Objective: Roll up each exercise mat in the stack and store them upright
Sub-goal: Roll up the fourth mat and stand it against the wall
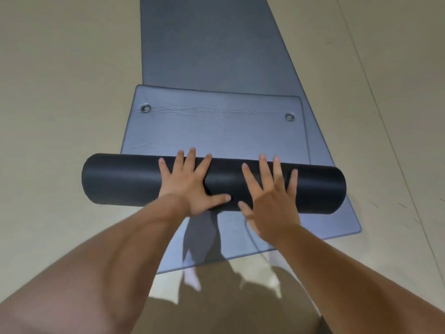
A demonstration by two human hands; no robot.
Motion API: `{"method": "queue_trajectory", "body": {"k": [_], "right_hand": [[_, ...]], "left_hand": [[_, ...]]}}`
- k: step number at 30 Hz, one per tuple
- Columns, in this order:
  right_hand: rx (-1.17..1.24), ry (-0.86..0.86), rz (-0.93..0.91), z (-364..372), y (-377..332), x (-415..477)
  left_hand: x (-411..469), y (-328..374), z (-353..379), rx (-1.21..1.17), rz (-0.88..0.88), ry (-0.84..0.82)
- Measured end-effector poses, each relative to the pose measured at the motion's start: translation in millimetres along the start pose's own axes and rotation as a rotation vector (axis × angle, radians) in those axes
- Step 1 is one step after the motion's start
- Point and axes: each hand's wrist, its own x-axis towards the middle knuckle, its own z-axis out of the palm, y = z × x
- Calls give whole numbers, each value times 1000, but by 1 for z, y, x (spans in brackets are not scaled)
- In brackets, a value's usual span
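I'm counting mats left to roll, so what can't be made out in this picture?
Head view only:
- Mat count: the top mat and lower mat cover anything beneath.
- The lower mat's far end: cut off by the top edge.
- Tightness of the roll: its ends face sideways; left hand and right hand cover its middle.
- The feet: blurred, partly behind the arms.

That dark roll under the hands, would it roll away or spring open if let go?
Being a round cylinder, the rolled mat would probably roll easily when pushed. The left hand and right hand press flat on it, so it may loosen if released. Its flat end shows creases, suggesting soft, bendy foam.
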Motion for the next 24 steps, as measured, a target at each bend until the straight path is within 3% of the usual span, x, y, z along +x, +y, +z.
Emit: {"method": "queue_trajectory", "body": {"k": [4,9,13,15,18,24], "right_hand": [[8,-307,62,16,1,1],[-32,-352,99,16,16,63],[14,-376,99,0,36,128],[5,-326,56,-2,36,137],[-119,-69,-51,8,20,116],[-291,-109,50,6,9,146]], "left_hand": [[47,0,-23,14,-17,-141],[18,5,13,51,72,296],[6,-3,38,149,95,100],[22,-5,35,185,74,58],[57,-4,13,215,64,101],[103,-5,-27,243,50,169]]}}
